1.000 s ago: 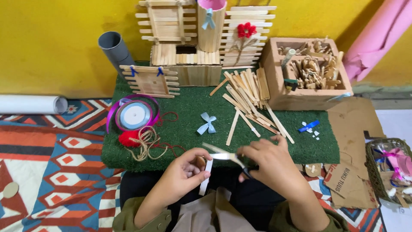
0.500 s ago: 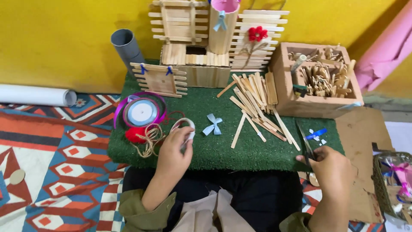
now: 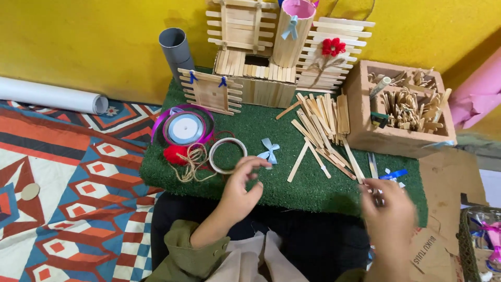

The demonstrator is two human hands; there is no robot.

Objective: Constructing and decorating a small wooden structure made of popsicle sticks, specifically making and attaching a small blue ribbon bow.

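Note:
My left hand (image 3: 241, 189) hovers over the front edge of the green turf mat (image 3: 245, 125). Its fingers are curled and apart, with nothing in them. It is just right of a white tape ring (image 3: 227, 155) that lies flat on the mat, and below a light blue ribbon bow (image 3: 269, 152). My right hand (image 3: 389, 211) is blurred at the mat's front right corner. Its fingertips are close to a pair of scissors (image 3: 372, 165) and a blue ribbon scrap (image 3: 393, 174). Loose wooden craft sticks (image 3: 319, 130) lie between the hands.
Craft-stick structures (image 3: 245, 47), a stick-covered cup (image 3: 292, 34), a red flower (image 3: 333, 47) and a grey tube (image 3: 176, 49) stand at the back. A wooden box (image 3: 402, 138) of sticks sits right. There is a purple ribbon spool (image 3: 183, 128), a red pompom with twine (image 3: 177, 155) and cardboard (image 3: 449, 183).
My left hand has set the white tape ring on the mat and drawn back from it. My right hand has put the scissors down at the right and pulled slightly inward.

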